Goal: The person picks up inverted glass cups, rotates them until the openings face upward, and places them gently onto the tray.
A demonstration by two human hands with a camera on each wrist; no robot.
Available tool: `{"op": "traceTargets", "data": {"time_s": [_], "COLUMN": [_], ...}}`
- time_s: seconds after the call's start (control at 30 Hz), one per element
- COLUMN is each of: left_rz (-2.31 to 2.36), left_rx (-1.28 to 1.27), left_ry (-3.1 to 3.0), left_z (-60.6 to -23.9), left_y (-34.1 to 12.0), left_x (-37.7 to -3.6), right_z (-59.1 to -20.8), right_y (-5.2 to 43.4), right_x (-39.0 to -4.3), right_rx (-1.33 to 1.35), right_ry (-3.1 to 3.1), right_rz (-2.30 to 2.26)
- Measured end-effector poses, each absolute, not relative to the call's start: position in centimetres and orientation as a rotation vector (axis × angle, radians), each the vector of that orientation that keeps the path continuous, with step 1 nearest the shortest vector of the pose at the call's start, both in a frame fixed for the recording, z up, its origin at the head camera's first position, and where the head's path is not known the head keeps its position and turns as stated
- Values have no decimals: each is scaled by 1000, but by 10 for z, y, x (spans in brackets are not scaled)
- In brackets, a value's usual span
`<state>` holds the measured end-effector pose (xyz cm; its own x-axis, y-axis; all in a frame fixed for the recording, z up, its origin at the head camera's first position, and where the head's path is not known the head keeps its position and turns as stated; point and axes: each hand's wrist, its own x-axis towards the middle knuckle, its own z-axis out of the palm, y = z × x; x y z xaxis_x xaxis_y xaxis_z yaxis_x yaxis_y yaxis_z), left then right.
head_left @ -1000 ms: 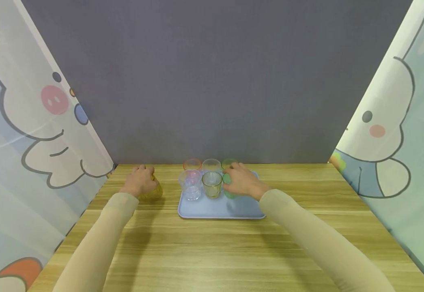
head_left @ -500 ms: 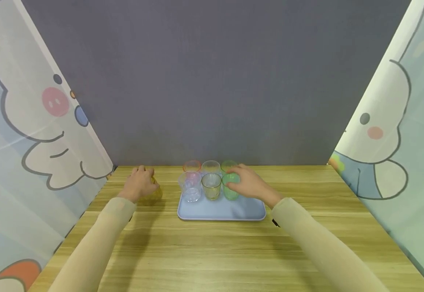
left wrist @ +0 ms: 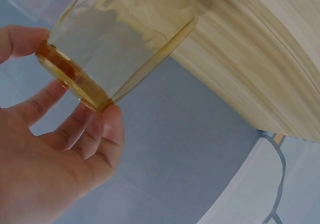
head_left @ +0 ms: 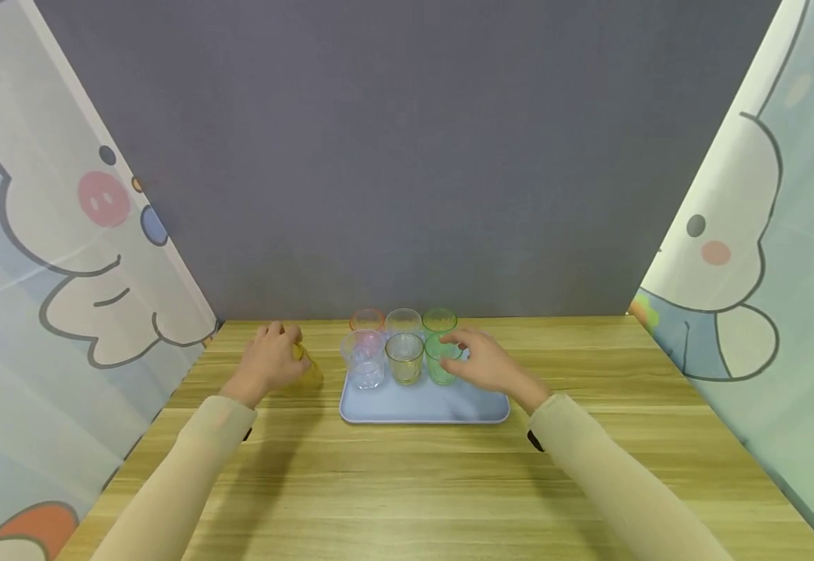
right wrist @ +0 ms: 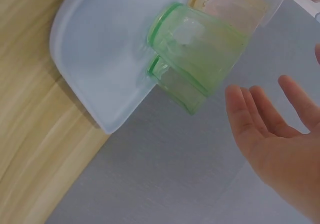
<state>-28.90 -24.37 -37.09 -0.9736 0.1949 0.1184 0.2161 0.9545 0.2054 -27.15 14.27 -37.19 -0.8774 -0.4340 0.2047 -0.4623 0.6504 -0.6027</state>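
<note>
Left of the tray point(head_left: 407, 405), yellow glass point(left wrist: 120, 39) pinched in left-hand fingers point(left wrist: 75, 129), right-hand fingers point(right wrist: 260, 114) spread beside green glass point(right wrist: 200, 44)

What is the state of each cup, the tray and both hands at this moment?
Amber cup: gripped by the left hand, off the tray.
Near green cup: upright on the tray, untouched.
Far green cup: upright on the tray.
Yellow cup: upright, front row middle.
Clear cup: upright, front row left.
Orange cup: upright, back row left.
Blue tray: flat on the wooden table.
Right hand: open, beside the near green cup.
</note>
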Motion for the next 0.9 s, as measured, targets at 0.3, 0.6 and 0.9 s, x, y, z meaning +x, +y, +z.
{"op": "traceTargets", "data": {"time_s": [0.3,0.6,0.9], "left_rz": [-508,-668,-784], "left_rx": [-356,-373,-358], "left_ry": [-2967,-2903,-2860], "left_z": [-365,-362,-360], "left_y": [-240,-235,-231], "left_x": [-277,-262,-252], "right_z": [-380,-392,-397], "right_y": [142,141,139], "right_x": [-267,-264,-256], "right_rx": [727,719,696], "right_ry": [-2819,-2765,-2700], "right_rz": [1143,1260,1403]}}
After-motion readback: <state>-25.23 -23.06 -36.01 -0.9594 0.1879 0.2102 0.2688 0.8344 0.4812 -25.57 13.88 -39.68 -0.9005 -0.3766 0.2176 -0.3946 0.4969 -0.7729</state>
